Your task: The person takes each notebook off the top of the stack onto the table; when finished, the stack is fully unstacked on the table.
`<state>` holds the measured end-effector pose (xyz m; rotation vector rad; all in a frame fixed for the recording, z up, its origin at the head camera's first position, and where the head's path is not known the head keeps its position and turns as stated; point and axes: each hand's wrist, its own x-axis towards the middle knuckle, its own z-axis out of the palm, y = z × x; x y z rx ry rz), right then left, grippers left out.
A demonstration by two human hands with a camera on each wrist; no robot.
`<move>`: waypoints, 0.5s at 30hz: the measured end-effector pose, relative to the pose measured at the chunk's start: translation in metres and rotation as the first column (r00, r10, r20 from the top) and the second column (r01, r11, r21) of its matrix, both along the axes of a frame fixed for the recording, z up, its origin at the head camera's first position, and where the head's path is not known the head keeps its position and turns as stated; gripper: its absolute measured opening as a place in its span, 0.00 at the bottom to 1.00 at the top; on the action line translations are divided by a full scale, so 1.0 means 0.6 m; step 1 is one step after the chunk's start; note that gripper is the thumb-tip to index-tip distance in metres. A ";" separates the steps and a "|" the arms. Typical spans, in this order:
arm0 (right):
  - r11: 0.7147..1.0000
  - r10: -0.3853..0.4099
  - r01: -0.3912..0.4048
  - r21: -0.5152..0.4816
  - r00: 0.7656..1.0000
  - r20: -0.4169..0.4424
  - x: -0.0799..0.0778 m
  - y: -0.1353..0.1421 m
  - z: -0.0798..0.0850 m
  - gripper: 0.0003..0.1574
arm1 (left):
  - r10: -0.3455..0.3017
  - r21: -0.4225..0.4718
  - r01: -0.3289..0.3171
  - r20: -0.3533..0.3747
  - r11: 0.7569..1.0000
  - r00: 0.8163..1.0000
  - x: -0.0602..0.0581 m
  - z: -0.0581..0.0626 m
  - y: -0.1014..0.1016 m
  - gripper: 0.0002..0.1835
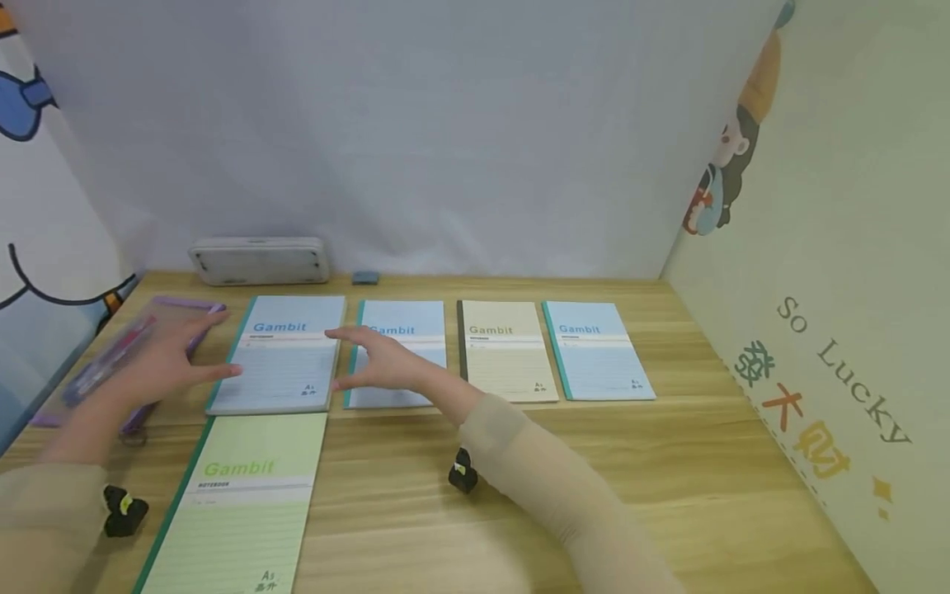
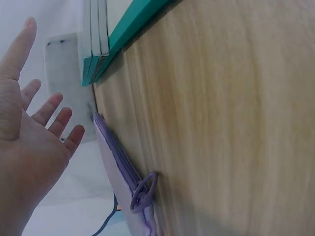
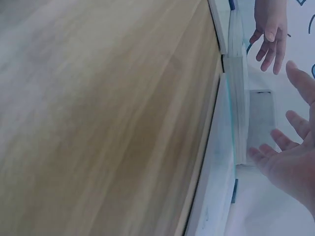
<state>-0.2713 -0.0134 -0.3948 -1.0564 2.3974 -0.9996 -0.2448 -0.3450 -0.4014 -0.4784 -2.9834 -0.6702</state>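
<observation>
A stack of blue Gambit notebooks (image 1: 278, 363) lies at the left, its layers showing edge-on in the left wrist view. My left hand (image 1: 166, 355) hovers at its left side, fingers spread, thumb over the stack's left part. At its right edge hovers my right hand (image 1: 386, 363), thumb and fingers apart, partly covering a second blue notebook (image 1: 404, 313). Both hands (image 2: 37, 120) (image 3: 290, 147) look raised in the wrist views, holding nothing. A green notebook (image 1: 241, 503) lies directly in front of the stack.
Farther right lie a cream notebook (image 1: 508, 355) and another blue notebook (image 1: 601, 355). Beneath the left hand is a purple-edged clear pouch (image 1: 96, 375). A white case (image 1: 260, 261) and a small blue block (image 1: 365, 278) stand along the back wall.
</observation>
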 end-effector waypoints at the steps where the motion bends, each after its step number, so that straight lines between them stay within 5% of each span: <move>1: 1.000 -0.016 0.016 0.004 1.000 -0.004 -0.003 -0.003 -0.003 0.49 | 0.009 -0.019 -0.009 0.003 1.000 1.000 -0.003 -0.002 0.000 0.54; 9: 0.993 -0.093 0.098 0.059 0.993 -0.073 -0.019 -0.025 -0.026 0.50 | 0.004 0.073 -0.021 0.219 0.997 0.976 -0.026 -0.017 0.008 0.59; 15: 0.984 -0.116 0.127 0.123 0.989 -0.095 -0.026 -0.034 -0.034 0.49 | 0.005 0.074 -0.025 0.260 0.997 0.966 -0.041 -0.018 0.018 0.61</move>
